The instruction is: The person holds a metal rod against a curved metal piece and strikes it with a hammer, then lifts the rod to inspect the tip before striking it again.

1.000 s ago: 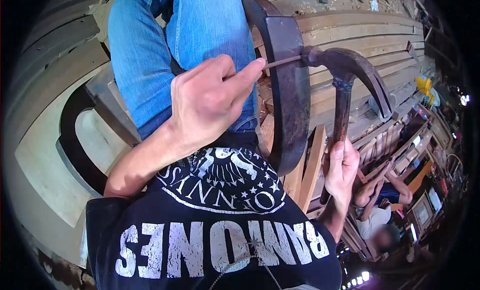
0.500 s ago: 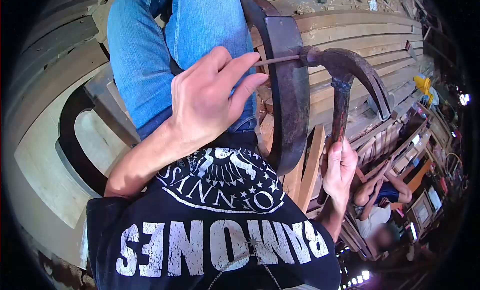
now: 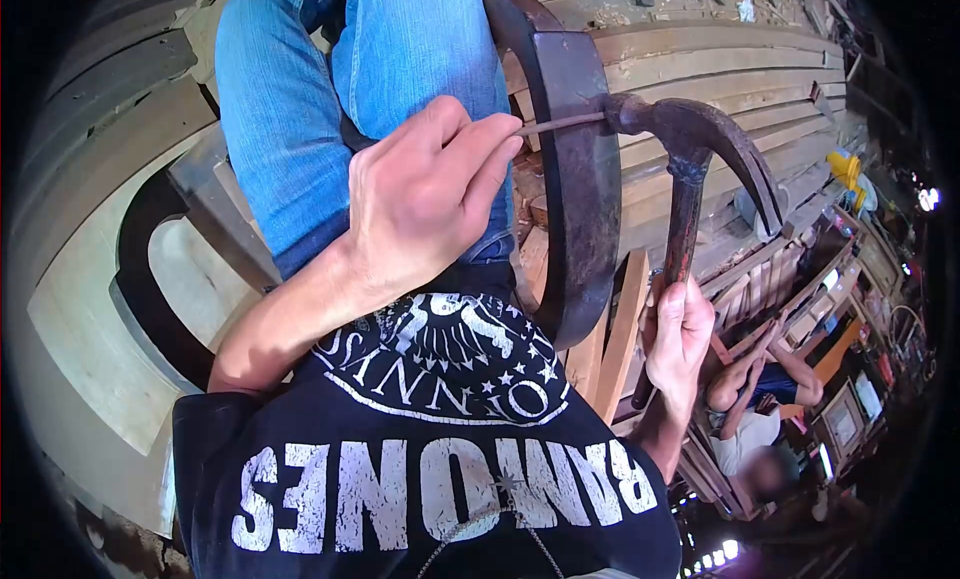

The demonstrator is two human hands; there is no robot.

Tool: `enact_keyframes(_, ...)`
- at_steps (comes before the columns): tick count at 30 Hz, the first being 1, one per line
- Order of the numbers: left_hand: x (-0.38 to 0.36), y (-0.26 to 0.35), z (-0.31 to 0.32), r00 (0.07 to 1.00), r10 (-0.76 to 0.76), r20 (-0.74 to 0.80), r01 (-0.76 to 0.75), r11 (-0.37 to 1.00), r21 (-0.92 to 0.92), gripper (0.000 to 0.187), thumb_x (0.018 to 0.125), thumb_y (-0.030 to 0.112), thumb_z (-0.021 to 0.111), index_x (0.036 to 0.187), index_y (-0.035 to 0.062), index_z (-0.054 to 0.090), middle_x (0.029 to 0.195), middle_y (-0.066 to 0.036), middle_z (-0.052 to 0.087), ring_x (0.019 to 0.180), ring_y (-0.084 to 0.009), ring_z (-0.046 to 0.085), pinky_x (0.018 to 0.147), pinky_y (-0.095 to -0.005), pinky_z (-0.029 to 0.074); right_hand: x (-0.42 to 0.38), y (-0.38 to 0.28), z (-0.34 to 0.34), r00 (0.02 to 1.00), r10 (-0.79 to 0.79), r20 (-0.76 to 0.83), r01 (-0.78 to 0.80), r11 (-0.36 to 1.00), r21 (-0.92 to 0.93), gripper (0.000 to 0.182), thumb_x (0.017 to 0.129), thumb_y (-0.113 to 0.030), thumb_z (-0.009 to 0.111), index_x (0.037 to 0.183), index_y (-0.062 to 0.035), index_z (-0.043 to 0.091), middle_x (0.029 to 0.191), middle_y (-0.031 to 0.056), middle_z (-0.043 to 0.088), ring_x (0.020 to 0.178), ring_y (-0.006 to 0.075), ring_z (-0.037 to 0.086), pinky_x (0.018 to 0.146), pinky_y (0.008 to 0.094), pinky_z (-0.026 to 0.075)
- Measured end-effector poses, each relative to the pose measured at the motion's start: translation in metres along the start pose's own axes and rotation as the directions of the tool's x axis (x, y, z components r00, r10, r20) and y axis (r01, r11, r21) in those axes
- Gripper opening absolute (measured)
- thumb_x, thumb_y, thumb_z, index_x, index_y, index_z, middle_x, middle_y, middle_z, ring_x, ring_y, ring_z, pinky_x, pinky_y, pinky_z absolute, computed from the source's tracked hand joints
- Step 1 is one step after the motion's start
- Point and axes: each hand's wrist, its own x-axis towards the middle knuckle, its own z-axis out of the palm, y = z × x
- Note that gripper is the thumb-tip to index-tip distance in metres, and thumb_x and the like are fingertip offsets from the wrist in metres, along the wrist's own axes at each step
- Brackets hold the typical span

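My right hand [image 3: 680, 329] is wrapped round the handle of a claw hammer [image 3: 690, 144], which stands upright with its claw to the right. My left hand [image 3: 425, 184] is closed in a pinch. Between its thumb and finger is one end of a thin brown rod [image 3: 565, 123]; whether it is a nail cannot be made out. The rod's other end meets the hammer's striking face. Beneath the rod runs a dark, wide, curved chair arm [image 3: 580, 209], right of my jeans-clad legs [image 3: 415, 54].
A second dark chair arm [image 3: 135, 249] curves on my left. Long boards [image 3: 730, 89] lie stacked to the right, with loose wood strips [image 3: 620, 329] near the chair. A person [image 3: 755, 409] sits at the lower right among frames and timber. A yellow object [image 3: 847, 174] lies farther right.
My left thumb and finger have come together on the rod, and that hand has shifted slightly right. The hammer's head has moved very slightly right; my right hand keeps its grip.
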Motion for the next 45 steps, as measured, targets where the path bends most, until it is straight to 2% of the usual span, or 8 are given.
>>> enact_keyframes(2, 0.0, -0.002, 0.0, 1.0, 0.009, 0.003, -0.009, 0.999, -0.034, 0.016, 0.079, 0.001, 0.073, 0.094, 0.0026, 0.07, 0.066, -0.006, 0.053, 0.051, -0.0157, 0.051, 0.045, -0.0283, 0.04, 0.0, 0.002, 0.001, 0.999, -0.033, -0.013, 0.033, 0.999, 0.007, 0.039, 0.102, -0.035, 0.046, 0.077, -0.0047, 0.049, 0.055, -0.0048, 0.04, 0.051, 0.0037, 0.037, 0.047, 0.0246, 0.03)
enact_keyframes(9, -0.001, -0.003, 0.0, 1.0, 0.011, -0.004, -0.011, 0.999, -0.039, 0.017, 0.078, 0.001, 0.074, 0.094, 0.0032, 0.07, 0.066, -0.006, 0.053, 0.052, -0.0161, 0.052, 0.045, -0.0285, 0.041, 0.0, -0.002, -0.001, 1.0, -0.006, 0.004, 0.006, 1.0, 0.017, 0.038, 0.102, -0.033, 0.045, 0.079, -0.0042, 0.05, 0.057, -0.005, 0.042, 0.052, 0.0037, 0.038, 0.048, 0.0245, 0.03)
enact_keyframes(17, -0.001, -0.005, 0.001, 0.998, 0.051, -0.034, -0.051, 0.999, -0.009, 0.02, 0.076, 0.002, 0.076, 0.095, 0.0055, 0.073, 0.063, -0.004, 0.049, 0.05, -0.0142, 0.048, 0.044, -0.0283, 0.038, 0.0, -0.002, -0.001, 1.0, -0.013, 0.009, 0.013, 0.999, 0.03, 0.034, 0.103, -0.032, 0.044, 0.099, -0.0011, 0.058, 0.056, -0.0061, 0.043, 0.047, 0.0021, 0.04, 0.045, 0.0216, 0.03)
enact_keyframes(27, 0.0, -0.004, 0.0, 0.998, 0.049, -0.027, -0.049, 0.999, -0.011, 0.02, 0.076, 0.002, 0.075, 0.096, 0.0052, 0.073, 0.062, -0.004, 0.048, 0.05, -0.0141, 0.047, 0.043, -0.0286, 0.037, -0.001, 0.002, 0.0, 1.0, -0.013, 0.011, 0.012, 0.999, 0.052, 0.034, 0.103, -0.032, 0.044, 0.091, -0.003, 0.056, 0.056, -0.0068, 0.043, 0.047, 0.002, 0.04, 0.044, 0.022, 0.03)
enact_keyframes(29, -0.002, -0.004, 0.0, 0.999, 0.037, 0.0, -0.037, 0.999, -0.01, 0.019, 0.077, 0.003, 0.075, 0.095, 0.0051, 0.073, 0.062, -0.004, 0.048, 0.05, -0.0143, 0.048, 0.043, -0.029, 0.037, -0.002, 0.002, 0.001, 1.0, 0.016, -0.001, -0.016, 0.992, 0.123, 0.034, 0.103, -0.032, 0.045, 0.088, -0.0034, 0.055, 0.056, -0.0066, 0.042, 0.047, 0.0021, 0.039, 0.044, 0.0221, 0.03)
enact_keyframes(32, -0.002, -0.003, 0.0, 1.0, 0.026, 0.011, -0.026, 1.0, -0.004, 0.017, 0.078, 0.003, 0.074, 0.095, 0.005, 0.073, 0.061, -0.004, 0.048, 0.049, -0.0147, 0.048, 0.043, -0.0295, 0.037, 0.0, 0.006, -0.001, 0.999, -0.052, 0.016, 0.051, 0.998, 0.032, 0.035, 0.103, -0.032, 0.044, 0.087, -0.0034, 0.054, 0.056, -0.0066, 0.042, 0.047, 0.002, 0.039, 0.044, 0.022, 0.03)
enact_keyframes(35, -0.004, -0.006, 0.001, 1.0, 0.025, 0.016, -0.025, 1.0, -0.001, 0.016, 0.079, 0.004, 0.074, 0.095, 0.0048, 0.073, 0.061, -0.004, 0.048, 0.049, -0.0153, 0.048, 0.043, -0.0302, 0.038, 0.0, -0.002, 0.004, 1.0, -0.015, -0.019, 0.017, 0.993, 0.119, 0.035, 0.103, -0.033, 0.044, 0.085, -0.004, 0.053, 0.056, -0.0066, 0.042, 0.047, 0.0018, 0.039, 0.044, 0.0216, 0.03)
enact_keyframes(45, -0.003, -0.006, 0.001, 0.999, 0.024, 0.037, -0.024, 1.0, 0.003, 0.015, 0.08, 0.005, 0.073, 0.095, 0.0045, 0.072, 0.06, -0.005, 0.047, 0.048, -0.0161, 0.048, 0.043, -0.0308, 0.037, 0.002, 0.0, 0.001, 1.0, -0.03, 0.0, 0.03, 0.999, 0.039, 0.035, 0.103, -0.033, 0.045, 0.088, -0.0029, 0.055, 0.056, -0.0063, 0.042, 0.048, 0.0022, 0.039, 0.044, 0.0218, 0.031)
